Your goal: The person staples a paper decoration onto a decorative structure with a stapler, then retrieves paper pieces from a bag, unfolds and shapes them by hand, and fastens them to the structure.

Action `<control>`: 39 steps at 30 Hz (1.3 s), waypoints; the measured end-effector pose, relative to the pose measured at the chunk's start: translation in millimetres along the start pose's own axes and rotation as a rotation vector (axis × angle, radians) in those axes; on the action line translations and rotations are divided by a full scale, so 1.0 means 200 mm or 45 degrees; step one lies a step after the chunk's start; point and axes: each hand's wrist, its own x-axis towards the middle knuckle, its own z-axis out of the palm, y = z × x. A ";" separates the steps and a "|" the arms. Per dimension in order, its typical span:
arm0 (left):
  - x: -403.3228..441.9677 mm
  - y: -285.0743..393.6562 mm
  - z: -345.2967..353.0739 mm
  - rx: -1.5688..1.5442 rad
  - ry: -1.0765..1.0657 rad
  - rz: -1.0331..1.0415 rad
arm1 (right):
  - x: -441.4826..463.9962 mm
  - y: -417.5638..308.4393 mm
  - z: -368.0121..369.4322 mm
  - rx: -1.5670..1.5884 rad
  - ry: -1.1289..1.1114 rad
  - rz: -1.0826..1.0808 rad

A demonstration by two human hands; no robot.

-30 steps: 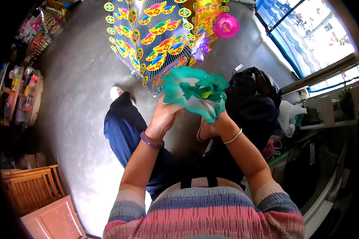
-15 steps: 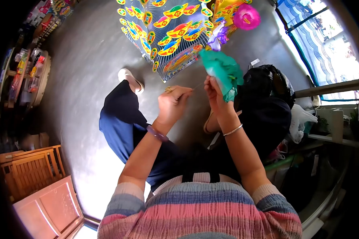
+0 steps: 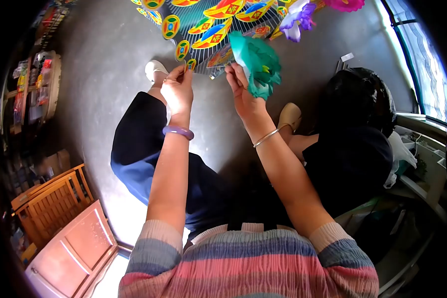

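Note:
A green crepe-like paper flower is in my right hand, its base pinched between thumb and fingers. My left hand is closed in a pinch on a thin strand that stretches toward the right hand; whether it is wire or thread I cannot tell. Just beyond both hands is a shiny, decorated paper piece with red, yellow, green and blue boat-shaped and oval ornaments. A white and purple flower and a pink flower are attached near its right side.
On the right, a black plastic bag stands beside my knee, with a white plastic bag behind it. A folded wooden chair and a brown panel are at lower left. Shelves with packets line the left.
Both hands have moved forward and left, up to the decorated piece, and are farther apart. The green flower has come along in my right hand. The view has shifted too.

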 end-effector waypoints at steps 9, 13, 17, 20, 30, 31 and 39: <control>-0.06 0.11 0.00 -0.295 -0.058 -0.159 | 0.04 0.12 0.07 -0.003 -0.007 0.024; -0.08 0.15 0.01 -0.305 -0.077 -0.191 | 0.06 0.14 0.05 -0.052 -0.047 -0.011; -0.08 0.14 0.01 -0.326 -0.088 -0.192 | 0.05 0.13 0.05 -0.058 -0.010 0.005; -0.08 0.15 0.01 -0.307 -0.086 -0.207 | 0.05 0.13 0.06 -0.045 0.046 0.031; -0.09 0.14 0.02 -0.330 -0.099 -0.169 | 0.06 0.13 0.07 0.013 0.037 -0.008; -0.09 0.14 0.02 -0.339 -0.099 -0.169 | 0.06 0.13 0.07 0.015 0.026 -0.019; -0.13 0.15 0.06 -0.299 -0.126 -0.127 | 0.04 0.14 0.06 0.056 -0.014 -0.051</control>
